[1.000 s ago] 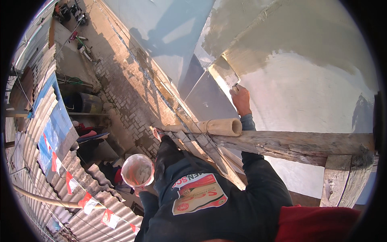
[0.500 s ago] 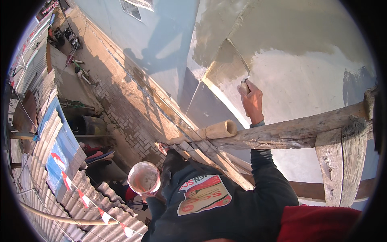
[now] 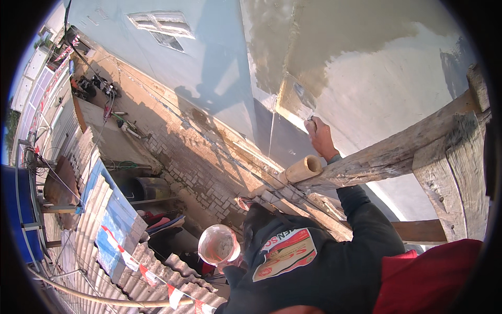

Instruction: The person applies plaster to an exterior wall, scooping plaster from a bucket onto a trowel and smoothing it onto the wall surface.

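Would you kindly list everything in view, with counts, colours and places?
Scraper: one, pale blade, against the wall
Bucket: one, whitish-pink, lower centre
Plastered wall: one, pale grey with darker patch, upper right
Blue wall: one, light blue, top centre-left
Window: one, white-framed, in the blue wall
Timber beam: one, weathered brown, right
Bamboo pole: one, tan, centre
Paving: one stretch, greyish-brown, centre-left
Roofing sheets: several, greyish corrugated, lower left
Blue sheet: one, on the roofing
Flags: several, red-and-white, lower left
Barrel: one, dark, left
Motorbikes: count unclear, dark, upper left
Red cloth: one, lower right
Dark shirt: one, on the person
Left hand: one, at the bucket
Right hand: one, gripping the scraper
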Demonstrator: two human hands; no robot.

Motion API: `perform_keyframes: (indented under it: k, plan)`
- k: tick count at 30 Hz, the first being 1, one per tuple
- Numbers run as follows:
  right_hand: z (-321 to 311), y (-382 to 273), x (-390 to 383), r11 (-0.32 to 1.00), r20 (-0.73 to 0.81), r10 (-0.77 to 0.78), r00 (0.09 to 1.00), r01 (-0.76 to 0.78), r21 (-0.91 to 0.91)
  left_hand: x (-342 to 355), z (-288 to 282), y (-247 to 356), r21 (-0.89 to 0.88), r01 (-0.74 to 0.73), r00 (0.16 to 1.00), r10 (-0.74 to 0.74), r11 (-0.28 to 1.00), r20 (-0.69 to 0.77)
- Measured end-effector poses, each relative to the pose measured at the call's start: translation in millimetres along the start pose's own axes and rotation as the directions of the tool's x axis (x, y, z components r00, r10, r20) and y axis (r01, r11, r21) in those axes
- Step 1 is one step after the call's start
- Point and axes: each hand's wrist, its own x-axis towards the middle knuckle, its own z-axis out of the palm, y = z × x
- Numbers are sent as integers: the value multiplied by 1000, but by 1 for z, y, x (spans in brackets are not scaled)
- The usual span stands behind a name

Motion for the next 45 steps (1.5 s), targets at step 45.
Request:
perform_keyframes:
  k: [45]
  plan:
    - [57, 58, 52, 902, 287, 47, 957, 82, -424, 104, -39, -60, 12, -252, 914, 242, 968, -325]
